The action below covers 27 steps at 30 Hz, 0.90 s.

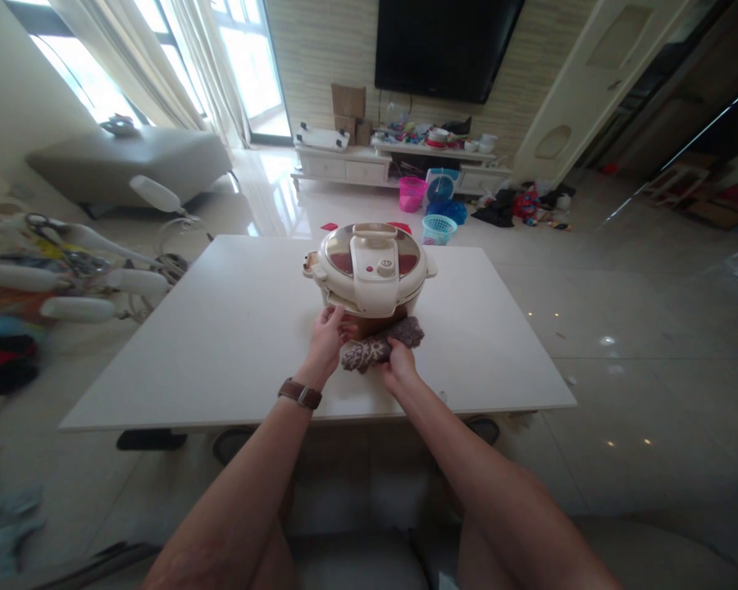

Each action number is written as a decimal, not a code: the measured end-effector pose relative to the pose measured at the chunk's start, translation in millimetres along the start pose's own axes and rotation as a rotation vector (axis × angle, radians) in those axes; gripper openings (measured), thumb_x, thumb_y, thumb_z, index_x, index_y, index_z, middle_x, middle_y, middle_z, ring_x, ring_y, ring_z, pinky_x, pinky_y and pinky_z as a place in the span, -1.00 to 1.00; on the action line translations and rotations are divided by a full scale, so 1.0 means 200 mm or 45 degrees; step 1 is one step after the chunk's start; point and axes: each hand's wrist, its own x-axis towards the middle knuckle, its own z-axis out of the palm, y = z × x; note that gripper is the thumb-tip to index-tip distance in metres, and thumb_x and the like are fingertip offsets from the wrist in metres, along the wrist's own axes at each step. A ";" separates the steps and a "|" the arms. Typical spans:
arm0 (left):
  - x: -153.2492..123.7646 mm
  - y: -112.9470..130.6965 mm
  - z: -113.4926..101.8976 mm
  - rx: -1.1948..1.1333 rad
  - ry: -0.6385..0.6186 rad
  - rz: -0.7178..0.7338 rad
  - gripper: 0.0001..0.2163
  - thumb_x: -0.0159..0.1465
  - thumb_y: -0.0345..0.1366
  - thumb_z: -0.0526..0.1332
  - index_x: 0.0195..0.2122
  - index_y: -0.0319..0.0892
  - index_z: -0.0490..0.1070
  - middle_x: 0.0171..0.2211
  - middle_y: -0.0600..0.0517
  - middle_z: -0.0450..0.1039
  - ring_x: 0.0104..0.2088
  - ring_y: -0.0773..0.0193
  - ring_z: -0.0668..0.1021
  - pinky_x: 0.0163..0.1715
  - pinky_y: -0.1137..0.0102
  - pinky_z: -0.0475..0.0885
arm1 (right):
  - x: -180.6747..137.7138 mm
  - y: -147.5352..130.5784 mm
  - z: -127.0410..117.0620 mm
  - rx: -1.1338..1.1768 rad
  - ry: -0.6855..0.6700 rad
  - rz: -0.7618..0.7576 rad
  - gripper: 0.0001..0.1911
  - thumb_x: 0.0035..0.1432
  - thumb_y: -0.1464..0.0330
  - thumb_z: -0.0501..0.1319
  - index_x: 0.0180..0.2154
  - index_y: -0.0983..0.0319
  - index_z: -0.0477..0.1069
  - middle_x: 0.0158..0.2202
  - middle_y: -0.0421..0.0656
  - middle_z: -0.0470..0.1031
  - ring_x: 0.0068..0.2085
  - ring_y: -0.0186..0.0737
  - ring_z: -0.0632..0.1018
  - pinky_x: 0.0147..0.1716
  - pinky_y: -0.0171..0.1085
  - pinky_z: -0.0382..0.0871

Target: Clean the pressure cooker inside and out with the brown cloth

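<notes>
A cream electric pressure cooker with a shiny lid and a front control panel stands on the white table. My left hand is at its front left side, just under the lid's rim, fingers loosely apart and bent. Whether those fingertips touch the cooker I cannot tell. Folded into a thick bundle, a brown patterned cloth is gripped by my right hand, thumb on top, close against the cooker's front. The fingers beneath the cloth are hidden. A brown-strapped watch is on my left wrist.
Left of the table stands a group of white rounded arms with cables. Beyond the far edge are a turquoise basket, a pink bin and a low white TV cabinet. A grey bench stands by the curtains.
</notes>
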 end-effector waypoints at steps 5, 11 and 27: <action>0.00 0.00 0.00 -0.004 -0.003 -0.020 -0.75 0.32 -0.15 0.39 -0.24 -0.15 0.36 -0.39 0.10 0.55 -0.54 0.44 0.55 -0.51 0.52 0.38 | 0.08 -0.25 -0.03 -0.084 0.085 -0.168 -0.90 0.04 0.51 0.25 -0.37 0.22 0.49 -0.47 -0.24 0.58 -0.40 -0.25 0.57 -0.44 -0.36 0.46; 0.00 -0.01 0.00 -0.021 -0.003 -0.001 -0.73 0.30 -0.13 0.41 -0.25 -0.15 0.35 -0.39 0.10 0.55 -0.53 0.43 0.55 -0.52 0.52 0.36 | -0.07 -0.10 -0.05 -0.253 -0.027 -0.509 -0.80 -0.02 0.35 0.39 -0.27 0.23 0.60 -0.27 -0.15 0.70 -0.16 -0.12 0.65 -0.15 -0.24 0.52; 0.01 0.00 0.00 -0.018 -0.007 -0.003 -0.68 0.23 -0.10 0.45 -0.25 -0.13 0.35 -0.38 0.10 0.55 -0.54 0.42 0.55 -0.51 0.51 0.36 | -0.05 -0.16 -0.08 -0.536 -0.169 -0.838 -0.67 0.13 0.14 0.31 -0.15 0.21 0.59 -0.15 -0.02 0.72 -0.04 0.04 0.66 0.05 -0.04 0.50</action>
